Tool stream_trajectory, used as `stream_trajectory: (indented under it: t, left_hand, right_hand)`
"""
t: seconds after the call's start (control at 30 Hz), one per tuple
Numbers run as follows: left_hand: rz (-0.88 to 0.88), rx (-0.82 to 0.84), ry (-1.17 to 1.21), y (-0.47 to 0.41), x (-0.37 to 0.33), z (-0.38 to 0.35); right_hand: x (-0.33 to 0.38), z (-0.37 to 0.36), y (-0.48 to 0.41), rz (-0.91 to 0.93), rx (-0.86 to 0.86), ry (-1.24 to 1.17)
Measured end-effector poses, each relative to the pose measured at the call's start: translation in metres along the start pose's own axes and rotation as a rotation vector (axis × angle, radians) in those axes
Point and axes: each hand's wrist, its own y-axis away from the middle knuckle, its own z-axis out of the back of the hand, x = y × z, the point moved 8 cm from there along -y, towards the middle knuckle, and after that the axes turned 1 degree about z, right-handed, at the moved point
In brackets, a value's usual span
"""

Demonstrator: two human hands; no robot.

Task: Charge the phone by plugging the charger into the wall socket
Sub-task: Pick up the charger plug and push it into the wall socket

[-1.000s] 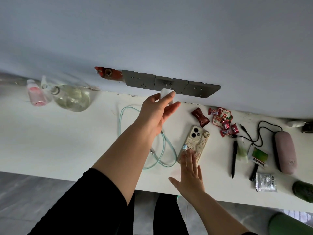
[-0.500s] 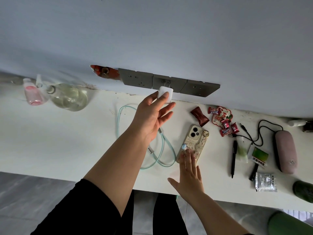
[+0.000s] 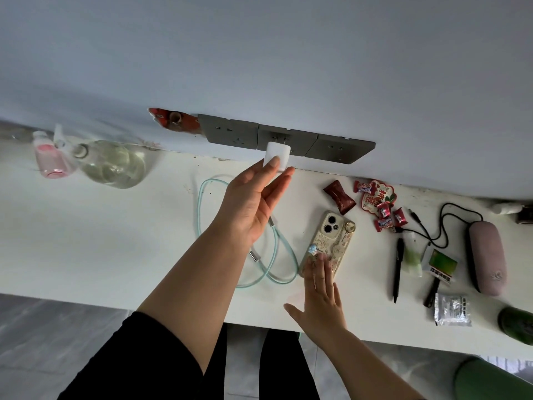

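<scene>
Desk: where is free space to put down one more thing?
The widest bare patch of the desk lies between the glass bottle and the green cable, toward the front edge. Right of the phone it is crowded: candies, pen, pouch.

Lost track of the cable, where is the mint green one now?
In the head view, the mint green cable lies looped on the white desk, left of the phone, partly under the left hand holding the charger.

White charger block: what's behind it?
The middle grey socket plate; its upper slots show above the white charger block, pinched by the left hand. Prongs and lower slots are covered.
</scene>
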Motion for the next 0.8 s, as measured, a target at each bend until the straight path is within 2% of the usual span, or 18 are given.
stream_trajectory:
  t: [0.2,0.8]
  left_hand:
    - [-0.066,-0.056,-0.108,-0.001,-0.003,0.005]
    - [-0.077,-0.066,-0.012,-0.010,-0.001,-0.002]
  right_hand:
    - [-0.002,-0.003,-0.001,0.011,-0.009,0.004]
    - [-0.002,-0.004,-0.002,0.018,0.006,0.032]
